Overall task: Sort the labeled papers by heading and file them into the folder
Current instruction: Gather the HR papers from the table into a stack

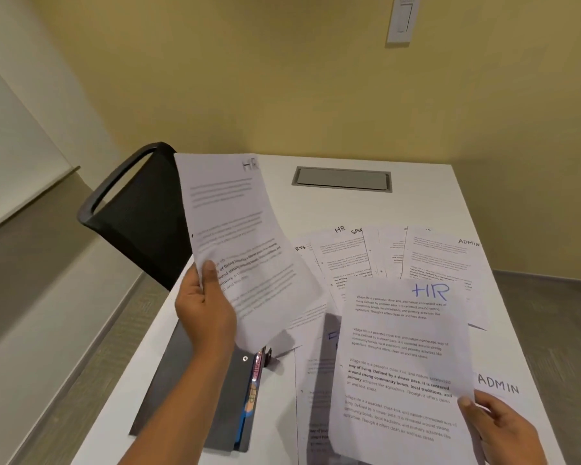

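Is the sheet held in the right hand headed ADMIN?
No: the sheet pinched by the right hand bears a blue HR heading; an ADMIN sheet lies behind it.

Your left hand (205, 313) pinches the black-headed HR sheet (235, 236) by its lower left edge, raised and curling above the grey folder (188, 397), which lies flat with coloured tabs (254, 380) along its right edge. Your right hand (497, 427) holds the blue-headed HR sheet (399, 364) by its lower right corner. Behind it lie the fanned sheets (433, 256) — headings HR and ADMIN readable, others cut off.
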